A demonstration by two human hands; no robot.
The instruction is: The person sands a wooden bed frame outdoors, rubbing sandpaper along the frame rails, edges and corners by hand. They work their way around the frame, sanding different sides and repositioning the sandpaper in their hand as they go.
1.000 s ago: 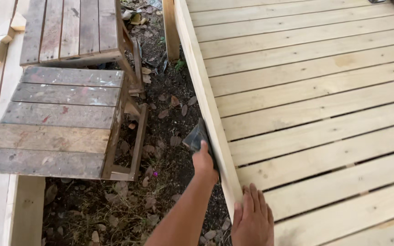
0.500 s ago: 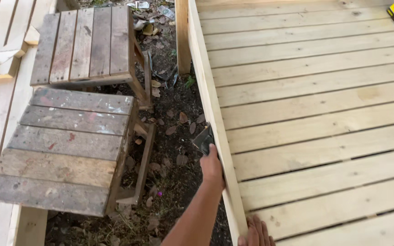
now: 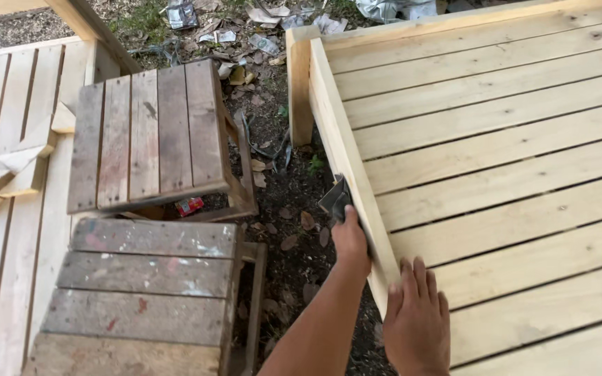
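The outer side face of the pale, new slatted timber platform (image 3: 496, 160) is being rubbed down with a small dark grey folded sheet of sandpaper (image 3: 334, 200), which is being gripped in the left hand (image 3: 351, 240) and pressed against the edge board, near its middle. The right hand (image 3: 418, 322) is being rested flat, fingers spread and holding nothing, on the top edge just beside it. By judgement, the next stroke is calling for steady pressure along the grain; the board is looking clean, light and unfinished.

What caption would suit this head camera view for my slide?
Left hand presses grey sandpaper against the side rail of a pale slatted wooden frame, right hand resting on top.
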